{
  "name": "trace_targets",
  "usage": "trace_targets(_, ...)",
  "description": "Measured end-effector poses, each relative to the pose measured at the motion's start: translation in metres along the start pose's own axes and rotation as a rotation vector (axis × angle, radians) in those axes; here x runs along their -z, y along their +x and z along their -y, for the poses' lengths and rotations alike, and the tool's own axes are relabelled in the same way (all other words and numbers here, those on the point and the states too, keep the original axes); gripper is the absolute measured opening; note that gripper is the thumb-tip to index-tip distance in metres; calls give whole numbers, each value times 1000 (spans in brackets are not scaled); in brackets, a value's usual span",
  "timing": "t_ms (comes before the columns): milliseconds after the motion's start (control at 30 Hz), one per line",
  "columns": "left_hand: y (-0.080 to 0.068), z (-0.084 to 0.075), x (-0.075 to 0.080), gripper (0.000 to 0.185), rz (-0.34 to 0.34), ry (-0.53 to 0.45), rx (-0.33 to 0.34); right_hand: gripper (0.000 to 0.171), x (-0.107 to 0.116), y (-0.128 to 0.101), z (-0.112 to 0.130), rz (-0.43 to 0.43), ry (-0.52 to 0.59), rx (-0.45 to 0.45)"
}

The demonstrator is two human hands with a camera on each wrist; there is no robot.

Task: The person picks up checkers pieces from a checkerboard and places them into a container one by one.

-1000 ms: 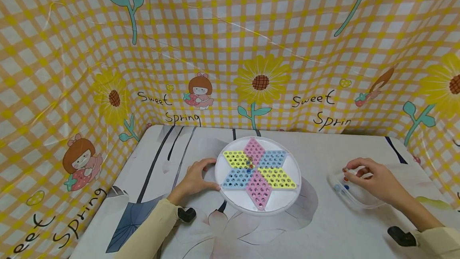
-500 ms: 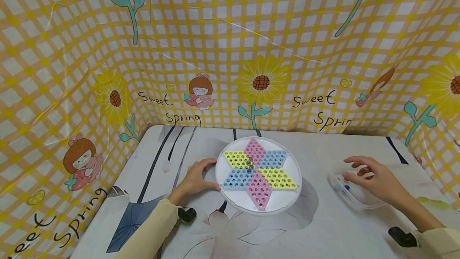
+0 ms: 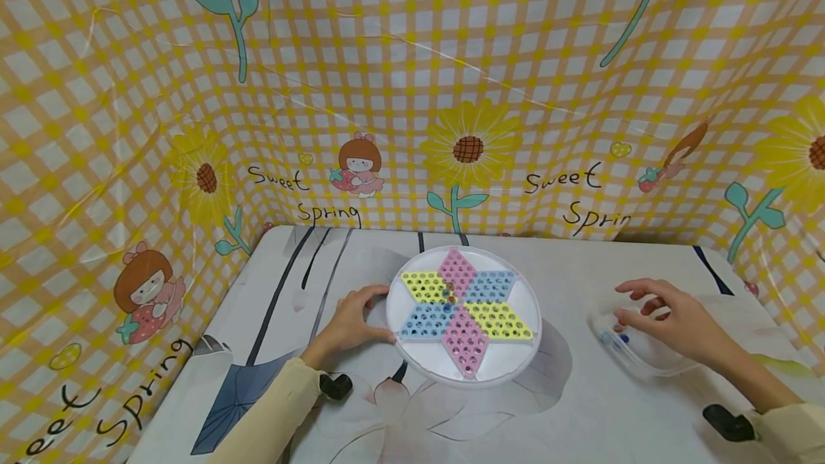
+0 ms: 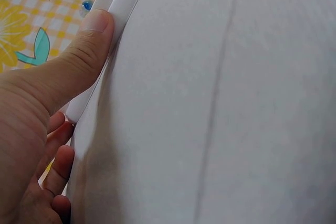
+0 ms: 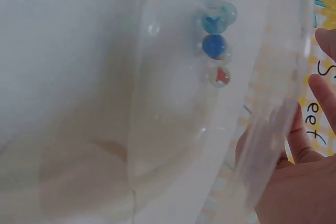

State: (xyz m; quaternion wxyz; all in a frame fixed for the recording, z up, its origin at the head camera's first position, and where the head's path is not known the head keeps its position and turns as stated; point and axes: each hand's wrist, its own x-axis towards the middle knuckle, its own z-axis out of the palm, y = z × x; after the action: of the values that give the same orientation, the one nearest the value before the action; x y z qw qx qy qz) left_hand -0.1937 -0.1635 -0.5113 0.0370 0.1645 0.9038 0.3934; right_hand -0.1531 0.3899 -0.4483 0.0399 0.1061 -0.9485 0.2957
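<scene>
"Sweet Spring" backdrop (image 3: 412,92) behind marble board (image 3: 462,313).

The counter (image 3: 580,407) wears a pale cloth printed with grey petals and dark lines. At its middle lies a round white game board (image 3: 462,315) bearing a six-pointed star of pink, yellow and blue pegged diamonds, with a few marbles (image 3: 447,295) at the star's centre. At about three o'clock from the board, well apart, lies a clear plastic dish (image 3: 634,358) holding a few marbles of its own (image 5: 217,31).
</scene>
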Motion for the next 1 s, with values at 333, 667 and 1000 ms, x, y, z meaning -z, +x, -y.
trace_targets(333,-1,2,-1,90,0,0,-7,41,8,8,12,-32,5,81)
trace_targets(667,-1,0,-1,89,1,2,-20,42,11,23,33,-14,2,140)
trace_targets(1000,2,4,0,89,1,9,-21,41,1,44,57,-33,8,187)
